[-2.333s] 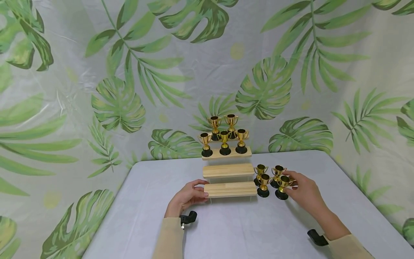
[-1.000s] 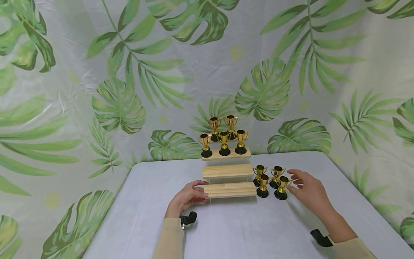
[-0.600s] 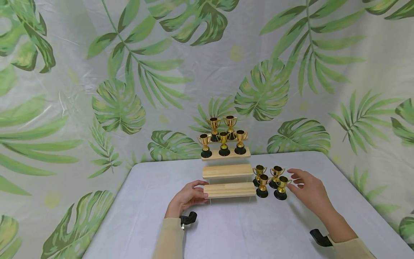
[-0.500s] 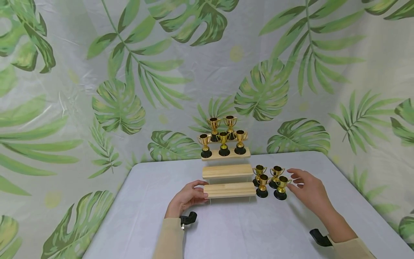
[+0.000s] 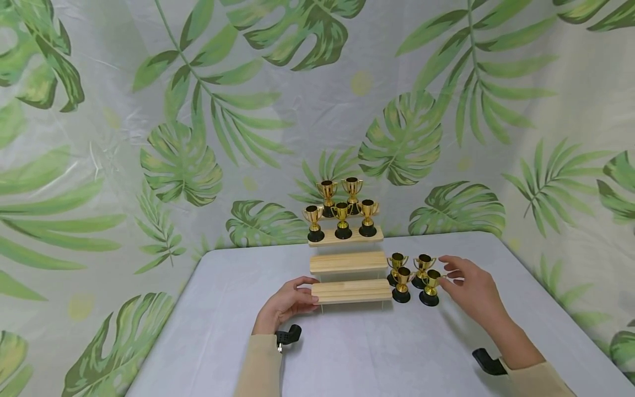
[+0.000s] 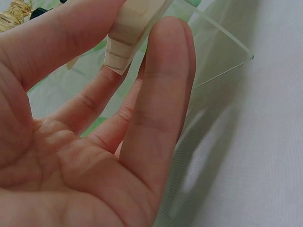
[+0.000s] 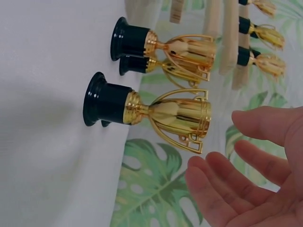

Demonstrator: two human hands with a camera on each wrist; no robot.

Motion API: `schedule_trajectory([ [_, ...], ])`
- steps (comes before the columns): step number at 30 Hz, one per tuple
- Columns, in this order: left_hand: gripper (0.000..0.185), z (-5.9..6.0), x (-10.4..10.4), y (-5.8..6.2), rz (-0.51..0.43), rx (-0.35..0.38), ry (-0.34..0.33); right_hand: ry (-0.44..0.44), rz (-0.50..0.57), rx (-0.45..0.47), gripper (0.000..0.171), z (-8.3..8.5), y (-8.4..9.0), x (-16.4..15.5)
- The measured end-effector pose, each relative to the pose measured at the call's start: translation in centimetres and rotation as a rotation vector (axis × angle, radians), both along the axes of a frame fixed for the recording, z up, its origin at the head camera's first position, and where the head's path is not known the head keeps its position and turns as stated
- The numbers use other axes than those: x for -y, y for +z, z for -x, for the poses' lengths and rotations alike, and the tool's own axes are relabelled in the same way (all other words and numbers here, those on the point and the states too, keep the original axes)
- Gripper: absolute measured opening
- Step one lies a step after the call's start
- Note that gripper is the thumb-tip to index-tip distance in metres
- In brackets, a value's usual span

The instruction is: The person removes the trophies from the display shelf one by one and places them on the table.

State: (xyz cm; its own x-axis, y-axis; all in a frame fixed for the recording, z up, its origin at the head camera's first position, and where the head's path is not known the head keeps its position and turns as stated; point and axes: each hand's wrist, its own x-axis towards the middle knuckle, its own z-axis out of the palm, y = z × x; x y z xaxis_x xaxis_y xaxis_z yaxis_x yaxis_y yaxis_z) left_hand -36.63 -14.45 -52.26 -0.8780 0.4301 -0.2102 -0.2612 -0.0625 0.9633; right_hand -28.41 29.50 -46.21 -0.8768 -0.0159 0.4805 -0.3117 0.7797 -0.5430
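My left hand (image 5: pixel 285 302) pinches the left end of the lowest board of a tiered wooden display stand (image 5: pixel 352 290). In the left wrist view, the board's end (image 6: pixel 124 40) lies between thumb and fingers, beside a clear acrylic support (image 6: pixel 218 52). Small gold trophy cups on black bases stand upright right of the stand. My right hand (image 5: pixel 471 289) is beside the near right trophy (image 5: pixel 430 284), thumb and fingers spread and slightly bent. A gap shows between that hand and the gold trophy (image 7: pixel 165 113) in the right wrist view.
Three trophies (image 5: pixel 342 219) line the second-highest board, with two more (image 5: pixel 353 190) on the top one. The two lower boards are bare. Other trophies (image 5: pixel 401 285) stand close to the stand's right side. A leaf-print curtain (image 5: pixel 317 99) hangs behind the white table (image 5: pixel 228 298).
My right hand has drawn back from the near right trophy, which its fingers were touching earlier, then shifted slightly left again. My left hand stays on the board.
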Motion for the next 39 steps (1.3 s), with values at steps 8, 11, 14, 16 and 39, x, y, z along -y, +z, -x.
schedule_trajectory([
  [8,0.057,0.0,0.0,0.0,0.008,-0.004,0.006,0.012,0.016,-0.029,0.046,0.7,0.4,0.4],
  [11,0.057,-0.1,0.1,0.0,0.007,-0.006,0.005,0.013,0.016,-0.04,0.046,0.9,0.4,0.5],
  [14,0.058,-0.2,0.1,0.1,0.007,-0.005,0.001,0.016,0.017,-0.054,0.045,1.1,0.5,0.7],
  [16,0.058,-0.2,0.1,0.2,0.009,-0.007,0.0,0.017,0.019,-0.057,0.045,1.2,0.6,0.8],
  [39,0.058,0.0,0.0,0.0,0.008,-0.001,0.002,0.026,0.061,-0.092,0.043,2.1,1.6,3.2],
])
